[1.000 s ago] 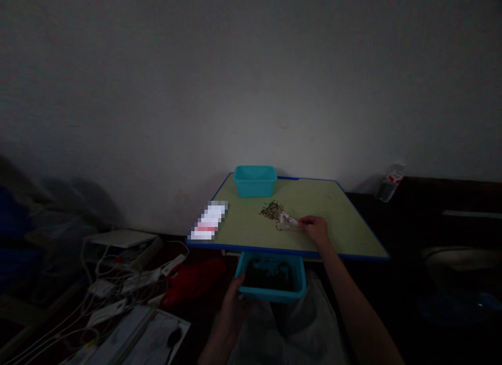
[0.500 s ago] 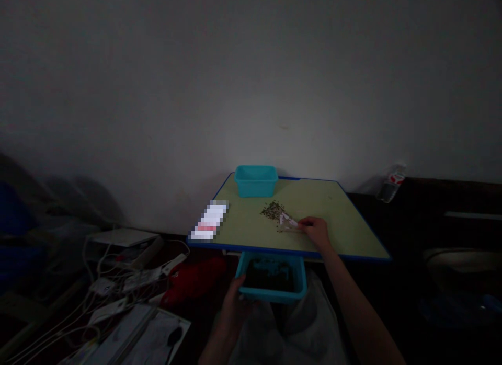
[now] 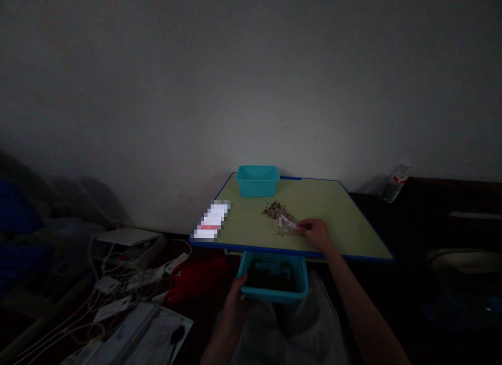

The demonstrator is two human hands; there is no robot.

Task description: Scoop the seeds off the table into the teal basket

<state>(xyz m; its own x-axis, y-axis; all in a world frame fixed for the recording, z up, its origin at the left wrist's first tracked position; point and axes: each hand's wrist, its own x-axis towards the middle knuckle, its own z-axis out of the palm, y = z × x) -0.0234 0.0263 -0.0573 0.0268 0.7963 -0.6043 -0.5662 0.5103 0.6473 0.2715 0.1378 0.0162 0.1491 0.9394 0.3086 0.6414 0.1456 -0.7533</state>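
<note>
My left hand grips the left side of a turquoise plastic basin held over my lap, just below the table's front edge. Dark material covers its bottom; what it is cannot be made out. With its fingers pinched, my right hand holds a small clear and pinkish-white plastic piece low over the tabletop. The tip of this piece reaches the near edge of a scattered pile of small brown and pale seed-like bits. Behind the pile, a second turquoise basin stands upright.
The pale green table has a blue rim and backs onto a grey wall. A blurred-out bright screen lies on its left. Cables, a red cloth and boxes crowd the lower left. A plastic bottle leans at the right.
The plastic piece in my right hand has shifted slightly and looks narrower at the edge of the pile. My left hand still holds the basin in nearly the same place.
</note>
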